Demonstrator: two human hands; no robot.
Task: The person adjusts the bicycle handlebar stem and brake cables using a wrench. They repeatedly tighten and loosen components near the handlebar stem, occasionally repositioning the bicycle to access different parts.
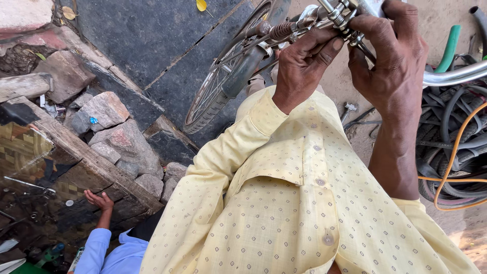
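Seen from above, a person in a pale yellow patterned shirt (pixel 299 203) works with both bare hands at the top of a bicycle. The left hand (pixel 304 63) reaches up from a long yellow sleeve, its fingers curled and pressed against a cluster of chrome fittings (pixel 337 18) at the top edge of the picture, with the thumb lying along the metal. The right hand (pixel 395 56), on a bare forearm, wraps over the same fittings from the other side, its grip closed around them; what exactly the fingertips pinch is hidden. A chrome handlebar tube (pixel 454 76) runs off to the right just beside this hand. Below and to the left of the hands, the bicycle wheel (pixel 218 86), with its dark tyre and thin spokes, stands on dark stone paving (pixel 147 35). To the right lies a tangle of black rubber tubes (pixel 451 127), with an orange cord (pixel 456 152) looping across it. At the left are rough stones (pixel 106 111) and a weathered wooden plank (pixel 101 162). In the lower left corner, another person's hand (pixel 99 200), in a light blue sleeve, rests against the plank.
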